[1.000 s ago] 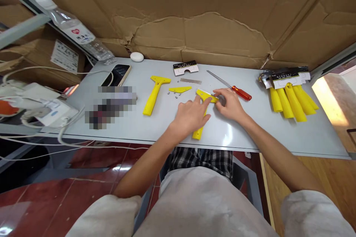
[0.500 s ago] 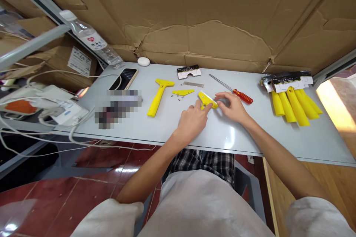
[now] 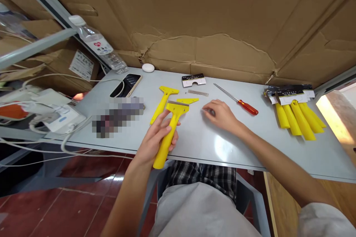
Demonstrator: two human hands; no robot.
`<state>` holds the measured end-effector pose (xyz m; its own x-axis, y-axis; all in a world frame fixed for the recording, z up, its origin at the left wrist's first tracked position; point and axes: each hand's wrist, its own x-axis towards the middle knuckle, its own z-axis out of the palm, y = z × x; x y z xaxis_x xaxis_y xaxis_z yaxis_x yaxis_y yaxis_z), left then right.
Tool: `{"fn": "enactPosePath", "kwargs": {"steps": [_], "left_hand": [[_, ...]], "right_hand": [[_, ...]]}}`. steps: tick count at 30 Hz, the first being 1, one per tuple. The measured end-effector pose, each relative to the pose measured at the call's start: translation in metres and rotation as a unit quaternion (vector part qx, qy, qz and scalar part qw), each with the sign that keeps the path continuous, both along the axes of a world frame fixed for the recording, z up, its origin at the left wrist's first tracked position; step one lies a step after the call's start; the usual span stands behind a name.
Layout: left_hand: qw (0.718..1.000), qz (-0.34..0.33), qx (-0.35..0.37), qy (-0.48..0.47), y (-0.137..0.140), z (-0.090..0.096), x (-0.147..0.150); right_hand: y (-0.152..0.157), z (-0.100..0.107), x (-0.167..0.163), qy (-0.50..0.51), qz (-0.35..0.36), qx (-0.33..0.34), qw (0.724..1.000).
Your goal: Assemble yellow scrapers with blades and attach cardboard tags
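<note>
My left hand [image 3: 156, 133] is wrapped round the handle of a yellow scraper [image 3: 168, 139], held up over the table's front part with its blade head pointing away from me. Behind that head lies a loose yellow cover plate [image 3: 190, 100], partly hidden. A second yellow scraper handle [image 3: 160, 109] lies just left of it, partly covered by my left hand. To the right, my right hand [image 3: 222, 116] is low over the table with fingers curled and thumb and fingertips close together. Whether something small is between them cannot be made out.
Farther back lie a thin metal blade [image 3: 198, 93], a black-and-white card [image 3: 194, 80] and a red-handled screwdriver [image 3: 248, 107]. Packaged yellow handles [image 3: 303, 120] lie at right. At left are a phone [image 3: 126, 86], a bottle [image 3: 100, 46], white cables and a blurred-out item [image 3: 119, 116].
The scraper has been lifted and turned in my left hand, moving left and toward me, so its whole handle shows. My right hand has come away from its head, fingers drawn together.
</note>
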<state>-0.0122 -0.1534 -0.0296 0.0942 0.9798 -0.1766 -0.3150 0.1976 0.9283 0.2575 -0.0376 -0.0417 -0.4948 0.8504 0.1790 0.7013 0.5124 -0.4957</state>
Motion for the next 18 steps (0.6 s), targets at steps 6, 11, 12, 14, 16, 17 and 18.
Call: {"fn": "enactPosePath", "kwargs": {"steps": [6, 11, 12, 14, 16, 17, 18], "left_hand": [[0.991, 0.049, -0.051, -0.11, 0.008, -0.011, 0.01], [0.982, 0.086, -0.028, -0.166, 0.009, -0.012, 0.001], [0.981, 0.091, -0.024, -0.17, 0.01, -0.011, -0.001], [0.98, 0.094, -0.022, -0.172, 0.013, -0.009, -0.003], [0.981, 0.093, -0.024, -0.171, 0.017, -0.006, 0.0], [0.981, 0.089, -0.026, -0.169, 0.02, -0.006, 0.003], [0.982, 0.084, -0.029, -0.164, 0.022, -0.005, 0.008]], "right_hand": [[0.02, 0.006, -0.064, -0.11, 0.009, -0.002, 0.994], [0.029, 0.0, -0.074, -0.12, 0.011, 0.012, 0.993], [0.03, -0.001, -0.073, -0.118, 0.012, 0.012, 0.993], [0.03, -0.003, -0.071, -0.115, 0.014, 0.013, 0.993], [0.03, -0.003, -0.064, -0.118, 0.013, 0.018, 0.993], [0.03, -0.002, -0.059, -0.122, 0.011, 0.022, 0.992], [0.03, -0.002, -0.052, -0.125, 0.006, 0.027, 0.992]]}}
